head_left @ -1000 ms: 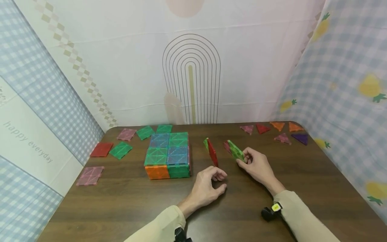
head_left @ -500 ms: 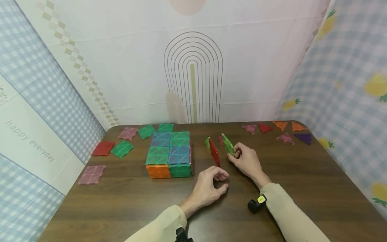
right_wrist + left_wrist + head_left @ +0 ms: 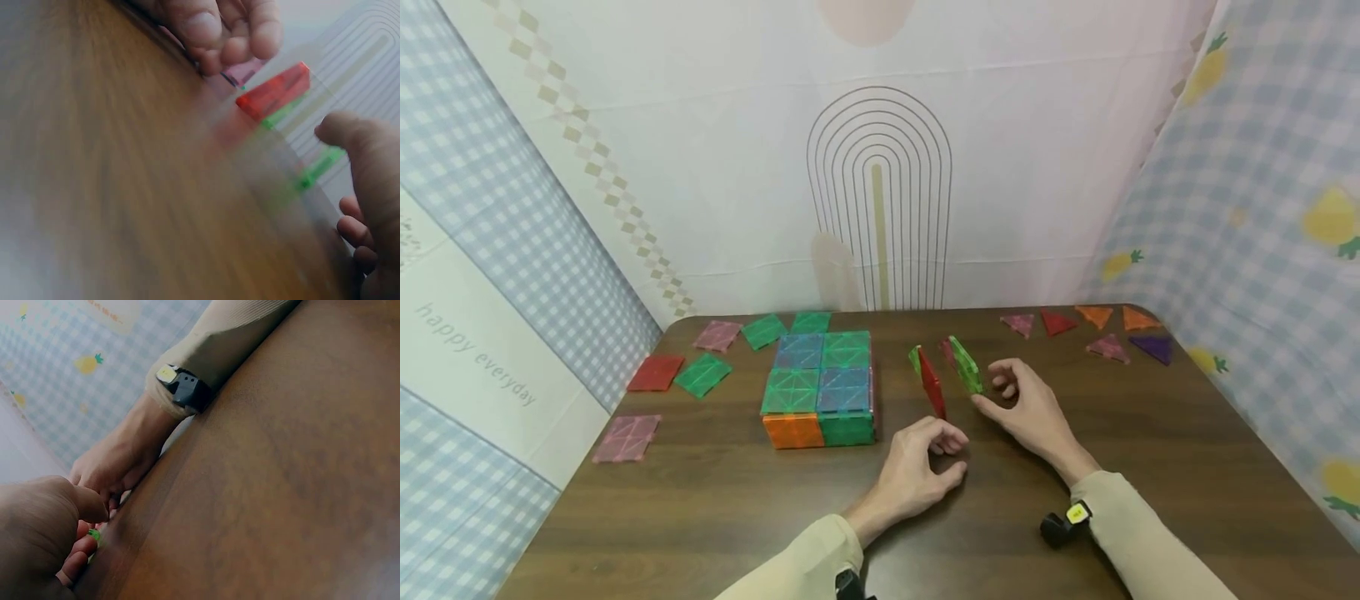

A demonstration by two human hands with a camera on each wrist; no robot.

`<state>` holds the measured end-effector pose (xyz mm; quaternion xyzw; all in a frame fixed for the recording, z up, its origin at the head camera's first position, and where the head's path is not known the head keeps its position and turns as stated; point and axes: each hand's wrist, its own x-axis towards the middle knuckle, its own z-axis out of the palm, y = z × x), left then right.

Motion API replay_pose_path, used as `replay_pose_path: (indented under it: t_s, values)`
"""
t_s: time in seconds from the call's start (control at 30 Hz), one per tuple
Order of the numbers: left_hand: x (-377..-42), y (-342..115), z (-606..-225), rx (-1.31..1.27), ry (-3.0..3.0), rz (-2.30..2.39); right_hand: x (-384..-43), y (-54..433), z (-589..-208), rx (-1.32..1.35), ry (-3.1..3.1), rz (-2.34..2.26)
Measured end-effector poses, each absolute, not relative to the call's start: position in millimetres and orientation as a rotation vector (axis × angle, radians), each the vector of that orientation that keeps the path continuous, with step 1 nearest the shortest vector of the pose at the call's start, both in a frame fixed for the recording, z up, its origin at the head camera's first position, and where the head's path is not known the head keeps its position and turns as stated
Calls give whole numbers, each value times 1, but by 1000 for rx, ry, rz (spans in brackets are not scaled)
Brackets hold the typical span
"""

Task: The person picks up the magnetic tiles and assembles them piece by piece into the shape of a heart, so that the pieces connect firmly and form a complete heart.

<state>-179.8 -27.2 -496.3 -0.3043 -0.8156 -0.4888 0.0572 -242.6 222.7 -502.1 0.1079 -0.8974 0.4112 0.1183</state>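
Observation:
Two upright pairs of translucent magnetic tiles stand mid-table. One has a red tile (image 3: 930, 382) with a green tile (image 3: 914, 360) behind it. In the other, a light green tile (image 3: 966, 365) stands with a pink tile (image 3: 948, 354) at its far end. My right hand (image 3: 1030, 408) is just right of the light green tile, thumb and fingers spread, holding nothing. In the right wrist view a gap shows between the thumb and this green tile (image 3: 322, 167). My left hand (image 3: 917, 471) rests on the table in front of the red tile, fingers loosely curled around nothing.
A low box of magnetic tiles (image 3: 818, 387) stands left of the upright pairs. Several flat square tiles, including a red square (image 3: 656, 372) and a pink square (image 3: 627, 438), lie at the left. Several triangle tiles, one purple (image 3: 1152, 348), lie at the back right.
My right hand moved left with the light green and pink tiles, setting them closer to the red tile. It then let go and drew back right. My left hand has stayed in place.

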Motion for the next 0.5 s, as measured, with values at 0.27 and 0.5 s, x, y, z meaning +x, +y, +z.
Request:
replay_pose_path:
  t_s: [0.27,0.5]
  values:
    - [-180,-28,-498,-923,-2469,-1487,-235,259,-501,265,-2574,1236]
    - [-180,-28,-498,-925,-2469,-1498,-240,308,-501,104,-2476,1141]
